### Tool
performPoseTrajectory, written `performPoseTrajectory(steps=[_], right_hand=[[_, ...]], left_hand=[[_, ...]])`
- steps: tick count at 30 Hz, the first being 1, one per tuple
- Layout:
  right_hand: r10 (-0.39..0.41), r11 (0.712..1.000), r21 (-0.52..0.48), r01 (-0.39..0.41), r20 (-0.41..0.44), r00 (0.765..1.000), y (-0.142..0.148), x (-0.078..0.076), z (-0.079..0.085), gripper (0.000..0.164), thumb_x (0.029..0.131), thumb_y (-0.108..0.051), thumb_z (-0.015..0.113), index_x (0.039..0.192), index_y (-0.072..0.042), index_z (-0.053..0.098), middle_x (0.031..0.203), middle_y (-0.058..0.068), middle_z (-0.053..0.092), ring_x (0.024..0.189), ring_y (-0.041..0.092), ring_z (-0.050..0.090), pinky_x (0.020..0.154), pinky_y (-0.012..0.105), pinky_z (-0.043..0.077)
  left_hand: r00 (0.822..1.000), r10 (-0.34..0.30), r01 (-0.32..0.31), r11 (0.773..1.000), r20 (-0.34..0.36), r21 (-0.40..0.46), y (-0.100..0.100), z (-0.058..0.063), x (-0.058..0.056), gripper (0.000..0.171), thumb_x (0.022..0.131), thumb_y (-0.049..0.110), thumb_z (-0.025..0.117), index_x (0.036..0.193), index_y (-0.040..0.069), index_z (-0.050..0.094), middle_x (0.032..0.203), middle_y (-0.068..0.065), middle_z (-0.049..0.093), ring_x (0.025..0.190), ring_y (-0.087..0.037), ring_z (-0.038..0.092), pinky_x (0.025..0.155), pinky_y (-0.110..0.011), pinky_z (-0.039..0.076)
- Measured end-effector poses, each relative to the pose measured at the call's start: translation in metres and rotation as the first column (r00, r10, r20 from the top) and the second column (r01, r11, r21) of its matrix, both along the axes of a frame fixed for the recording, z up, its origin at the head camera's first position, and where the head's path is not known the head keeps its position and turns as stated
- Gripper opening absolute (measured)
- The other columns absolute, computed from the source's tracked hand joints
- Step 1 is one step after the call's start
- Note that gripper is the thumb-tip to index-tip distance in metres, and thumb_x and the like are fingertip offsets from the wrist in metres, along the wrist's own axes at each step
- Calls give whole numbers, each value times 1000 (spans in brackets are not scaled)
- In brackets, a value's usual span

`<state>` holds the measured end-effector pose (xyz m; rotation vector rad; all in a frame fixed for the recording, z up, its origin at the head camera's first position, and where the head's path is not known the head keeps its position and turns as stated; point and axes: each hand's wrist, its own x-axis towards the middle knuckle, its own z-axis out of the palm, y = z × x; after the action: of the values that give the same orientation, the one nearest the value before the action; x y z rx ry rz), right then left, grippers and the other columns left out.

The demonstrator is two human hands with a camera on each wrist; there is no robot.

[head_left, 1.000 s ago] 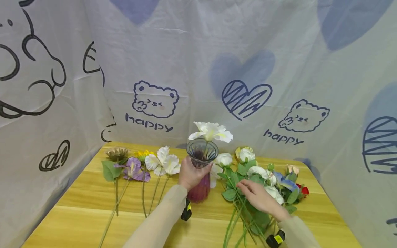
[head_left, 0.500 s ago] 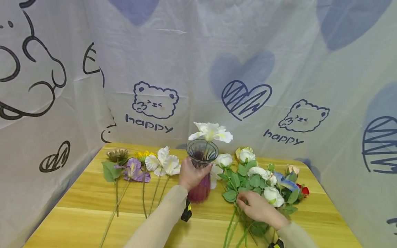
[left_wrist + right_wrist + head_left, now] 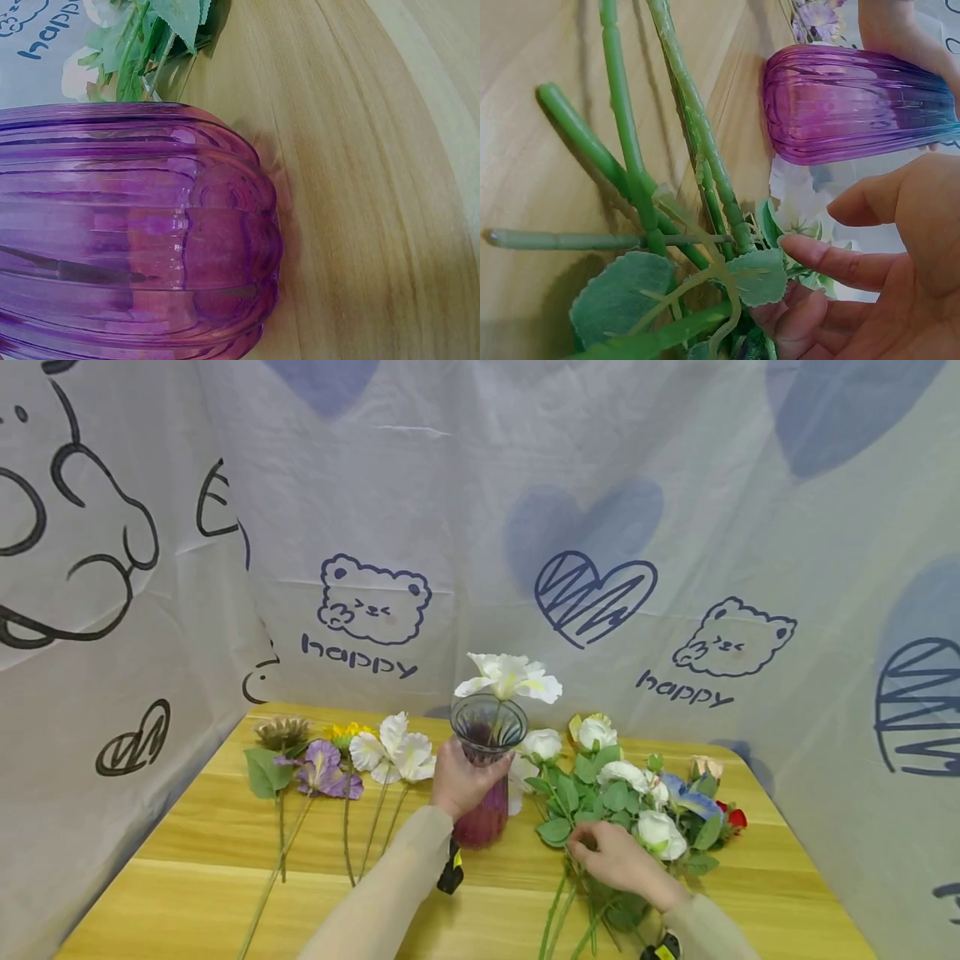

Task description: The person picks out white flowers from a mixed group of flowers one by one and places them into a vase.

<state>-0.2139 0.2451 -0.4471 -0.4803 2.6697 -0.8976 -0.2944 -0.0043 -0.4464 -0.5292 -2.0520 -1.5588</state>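
Observation:
My left hand [image 3: 467,783] grips the neck of a ribbed glass vase [image 3: 482,821], purple-pink below and bluish grey at its flared mouth. One white flower [image 3: 510,678] rises above the rim; inside the purple glass a dark stem end [image 3: 82,271] shows. To the right, my right hand [image 3: 615,858] is over a pile of artificial flowers, at their green stems [image 3: 558,902]. In the right wrist view, a gap separates thumb and index finger, and the fingertips [image 3: 793,244] reach the leaves [image 3: 757,276] and stems. Leaves partly hide the lower fingers.
White roses [image 3: 660,835], a blue flower [image 3: 693,802] and a red flower [image 3: 735,818] lie in the right pile. Left of the vase lie a purple flower [image 3: 324,770], white flowers [image 3: 401,752], a sunflower [image 3: 348,732] and a brown flower [image 3: 282,732]. A printed cloth hangs behind the table [image 3: 187,852].
My right hand has moved slightly down and left over the stems, with its fingers bending more. My left hand, the vase and the white flower have stayed in place.

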Motion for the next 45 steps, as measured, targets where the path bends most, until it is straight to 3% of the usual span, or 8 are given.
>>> performPoseTrajectory(steps=[10, 18, 20, 25, 30, 35, 40, 45], right_hand=[[-20, 1000, 10, 21, -21, 1000, -1, 1, 9, 25, 97, -25, 52, 106, -5, 64, 93, 4, 65, 82, 16, 59, 67, 38, 49], [-65, 989, -134, 68, 21, 998, 1, 0, 14, 36, 98, -29, 50, 118, 0, 60, 109, 13, 63, 94, 25, 59, 74, 42, 51], [-85, 977, -194, 94, 56, 995, 1, 0, 15, 38, 99, -28, 49, 122, 2, 57, 112, 16, 62, 96, 26, 59, 74, 42, 50], [-150, 924, -325, 199, 171, 974, 1, -3, 13, 35, 101, -20, 44, 124, 6, 47, 106, 19, 60, 78, 20, 51, 64, 36, 43], [-239, 834, -435, 339, 270, 933, 0, -5, 7, 33, 98, -11, 44, 125, 6, 36, 100, 19, 60, 68, 16, 43, 61, 32, 38], [-338, 765, -453, 458, 323, 884, -4, -7, 4, 36, 94, -10, 51, 125, 5, 39, 98, 16, 63, 71, 16, 52, 62, 31, 43], [-394, 754, -406, 516, 349, 850, -5, -7, 0, 42, 89, -14, 62, 123, 8, 49, 100, 15, 64, 83, 18, 61, 71, 33, 53], [-360, 779, -397, 486, 351, 864, 0, -6, -6, 41, 87, -15, 66, 116, 11, 56, 106, 16, 64, 92, 21, 63, 81, 37, 54]], left_hand=[[1000, -1, 1, 1000, -9, 0, 0, -1, -1, 43, 74, 30, 79, 108, 10, 62, 92, -4, 70, 82, -13, 66, 72, -31, 56], [1000, -7, 7, 1000, -2, 3, 0, -1, -1, 44, 74, 30, 78, 110, 10, 62, 94, -4, 70, 83, -12, 66, 72, -31, 56], [1000, -4, 4, 1000, -3, 1, 0, -1, -1, 44, 74, 30, 78, 109, 10, 62, 94, -4, 70, 83, -12, 66, 72, -31, 56], [1000, 2, -2, 1000, -5, -4, 0, -1, -1, 44, 74, 31, 79, 109, 10, 61, 94, -4, 70, 84, -13, 66, 73, -32, 56], [1000, 5, -5, 1000, 4, -6, 0, -1, -1, 44, 74, 30, 79, 109, 9, 61, 94, -5, 70, 84, -13, 66, 73, -31, 56], [1000, 6, -6, 1000, -11, -6, 0, -1, -1, 44, 73, 31, 79, 108, 9, 62, 93, -5, 70, 83, -14, 67, 73, -31, 56], [1000, 2, -2, 1000, -14, 3, 1, -2, -2, 45, 73, 32, 79, 108, 10, 62, 93, -4, 70, 83, -13, 66, 72, -30, 56], [1000, -9, 10, 1000, -14, 21, 0, -3, -2, 45, 73, 32, 80, 108, 10, 62, 93, -4, 70, 82, -13, 67, 71, -31, 56]])
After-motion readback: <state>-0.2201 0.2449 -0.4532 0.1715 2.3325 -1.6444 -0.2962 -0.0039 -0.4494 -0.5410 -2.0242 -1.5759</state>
